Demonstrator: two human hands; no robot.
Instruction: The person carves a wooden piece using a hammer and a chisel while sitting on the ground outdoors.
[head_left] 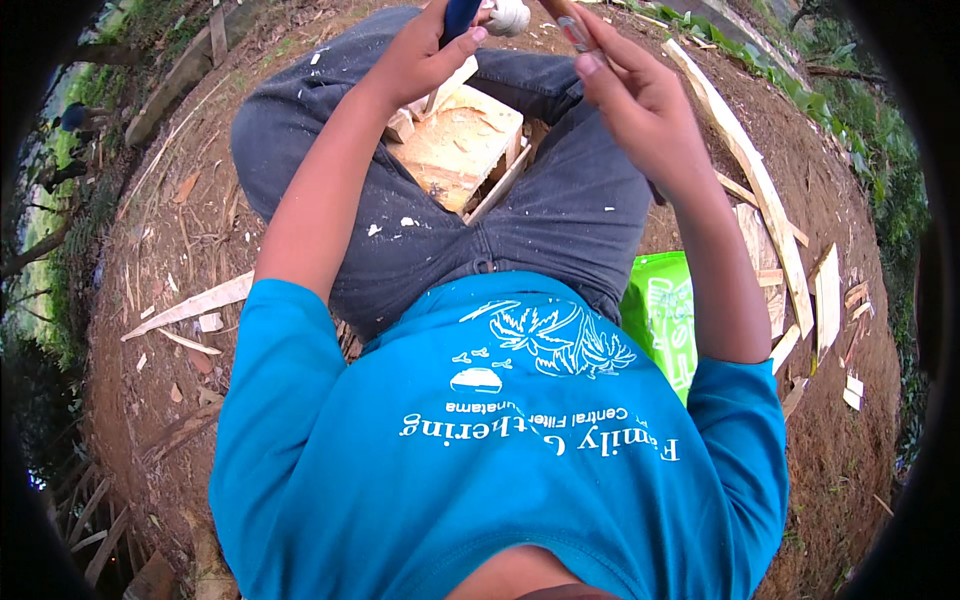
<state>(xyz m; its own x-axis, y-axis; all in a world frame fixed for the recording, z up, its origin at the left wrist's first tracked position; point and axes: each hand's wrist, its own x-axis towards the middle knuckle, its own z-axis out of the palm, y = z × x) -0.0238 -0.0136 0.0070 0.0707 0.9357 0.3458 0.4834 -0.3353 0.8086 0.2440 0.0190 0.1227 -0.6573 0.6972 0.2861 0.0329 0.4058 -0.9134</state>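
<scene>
Between the two raised hands, at the twelve o'clock rim of the view, sits a small pale rounded object (508, 15), partly cut off by the frame edge. Its kind is hard to make out. The left hand (425, 55) is wrapped around a dark blue handle (460, 15), thumb and fingers closed on it, and the handle runs up and out of view toward twelve o'clock. The pale object lies just to the three o'clock side of that thumb, touching or nearly touching the handle's end; I cannot tell which. The right hand (635, 100) pinches a thin reddish, metal-tipped piece (575, 32) between thumb and forefinger. The piece's long axis slants toward eleven o'clock, its tip aimed at the pale object and close to it. Of the two, the left hand is the nearer.

Below the hands, toward six o'clock, a pale chipped wooden block (462, 145) rests between the knees of the dark trousers (560, 210). A green bag (662, 315) lies on the ground at four o'clock, with split wood slats (765, 195) beyond the right forearm.
</scene>
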